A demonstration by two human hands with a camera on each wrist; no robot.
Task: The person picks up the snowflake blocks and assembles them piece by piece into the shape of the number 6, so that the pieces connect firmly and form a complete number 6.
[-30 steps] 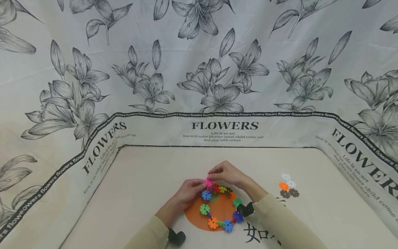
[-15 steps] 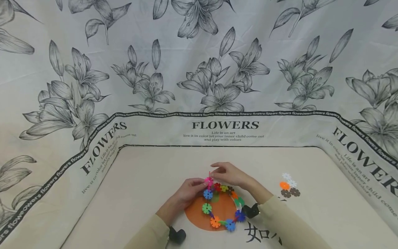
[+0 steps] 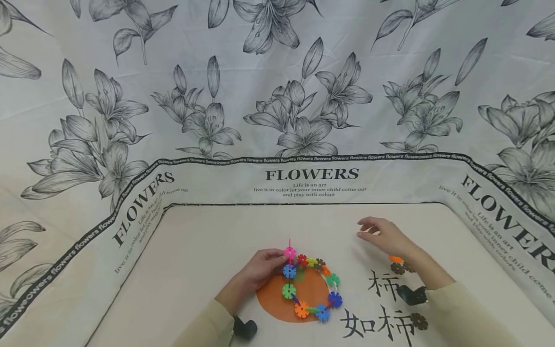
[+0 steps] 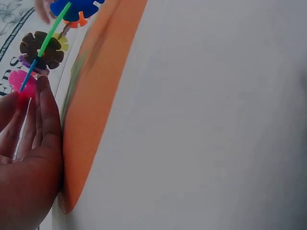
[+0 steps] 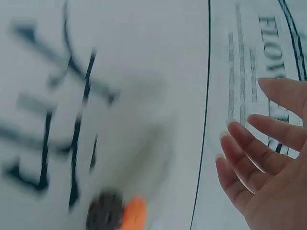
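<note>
My left hand (image 3: 262, 267) pinches a pink notched plastic disc (image 3: 289, 252) between thumb and fingers. It is one end of a ring-shaped chain of interlocking flower discs (image 3: 323, 313) in several colours. On top of the pink disc, another pink disc stands edge-on. In the left wrist view a brown disc (image 4: 33, 47) and a blue disc (image 4: 79, 10) of the chain show beyond the fingertips. My right hand (image 3: 386, 233) hangs in the air right of the chain, fingers loosely bent with nothing in them. Loose discs lie near its wrist, an orange disc (image 3: 395, 259) among them; the white ones are hidden.
Beneath the chain, the pale tablecloth (image 3: 208, 250) bears a printed orange persimmon (image 3: 273, 303). Black printed characters (image 3: 357, 324) lie to its right, with a single brown disc (image 3: 419, 321) beside them. A flower-patterned curtain (image 3: 303, 120) rises behind.
My right hand has let go of the upper pink disc and moved right, toward the loose discs. The left hand still holds the chain in the same place.
</note>
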